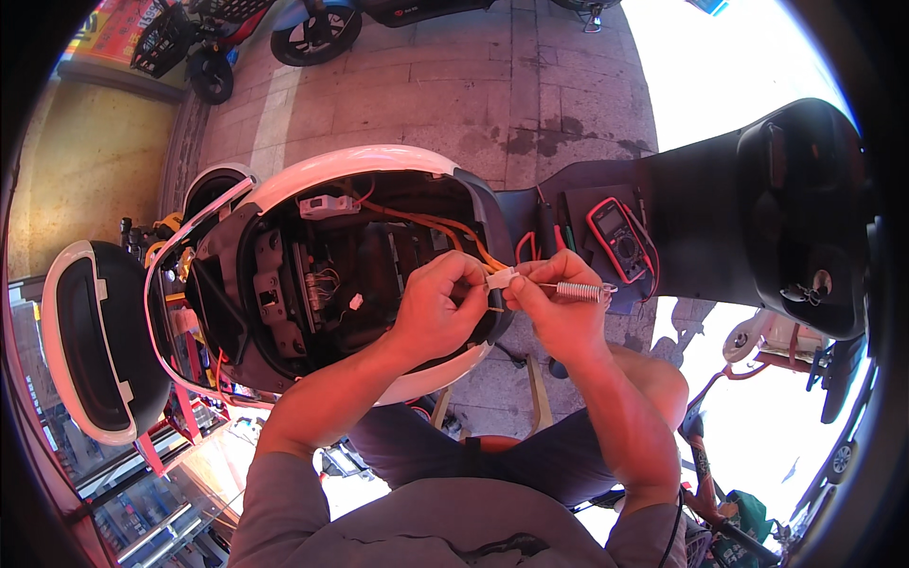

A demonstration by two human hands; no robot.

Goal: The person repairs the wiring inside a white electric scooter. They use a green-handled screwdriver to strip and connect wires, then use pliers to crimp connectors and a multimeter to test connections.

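My left hand [437, 308] and my right hand [565, 312] meet over the right edge of an open scooter body [379, 156]. Between their fingertips is a white plastic connector [501, 278], joined to thick orange wires [440, 220] from inside the body. Both hands are closed, thumbs and fingers pinched around the connector. A metal coil spring [579, 292] sticks out to the right across my right hand; how it is held is partly hidden. Another small white connector [356, 301] hangs loose inside the body, on thin wires.
A red and black multimeter [620, 239] lies right of the scooter body, beside red-handled pliers [559, 234]. A white breaker-like box [327, 205] sits inside the body. The detached black-and-white part [95, 341] stands at left. Parked two-wheelers [317, 33] line the far pavement.
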